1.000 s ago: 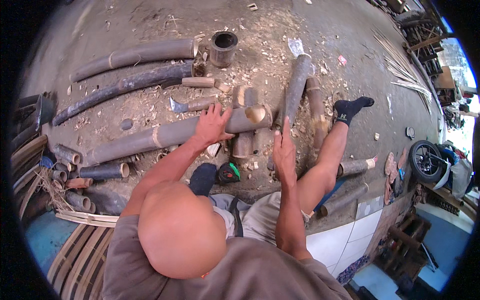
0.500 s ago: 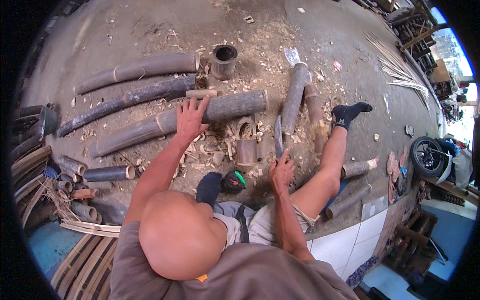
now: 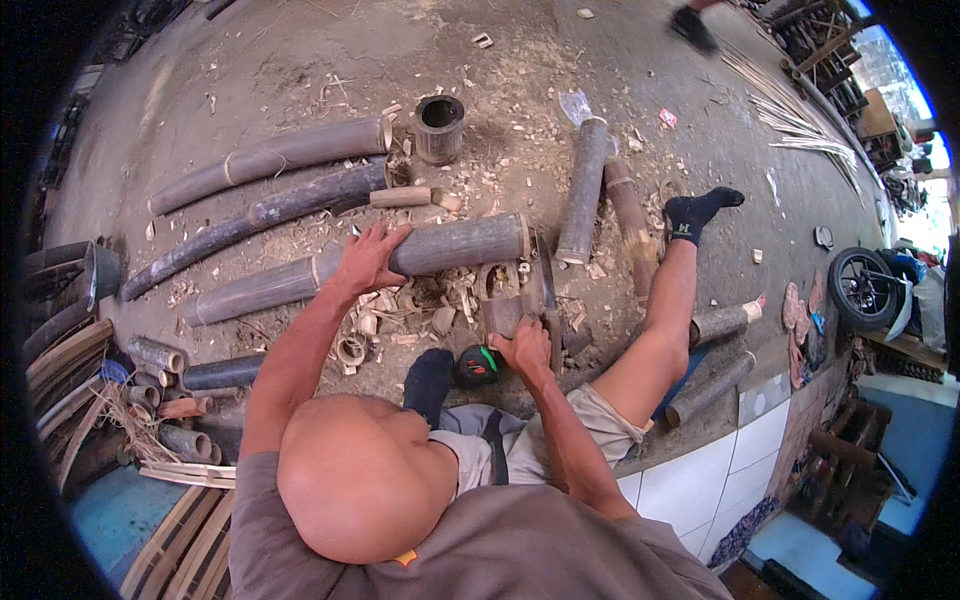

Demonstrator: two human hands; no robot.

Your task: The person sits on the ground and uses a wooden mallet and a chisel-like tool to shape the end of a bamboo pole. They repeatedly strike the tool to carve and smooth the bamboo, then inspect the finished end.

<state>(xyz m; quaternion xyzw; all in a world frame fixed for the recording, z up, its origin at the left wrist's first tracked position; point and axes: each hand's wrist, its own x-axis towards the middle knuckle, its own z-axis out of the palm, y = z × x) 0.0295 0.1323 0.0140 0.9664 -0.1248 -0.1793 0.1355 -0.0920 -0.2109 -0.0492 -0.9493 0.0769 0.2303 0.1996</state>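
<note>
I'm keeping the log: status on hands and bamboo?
Left hand on long bamboo pole. Right hand gripping knife, blade beside pole's end. Tape measure close by right hand.

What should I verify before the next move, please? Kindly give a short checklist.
1. Left hand on the long grey bamboo pole: ok.
2. Long dark metal knife in the right hand: ok.
3. Left hand apart from the knife: ok.
4. Rounded black-and-green tape measure well away from the right hand: not ok, close beside it.
5. Pole resting on the short brown bamboo block: cannot tell, contact unclear.
</note>
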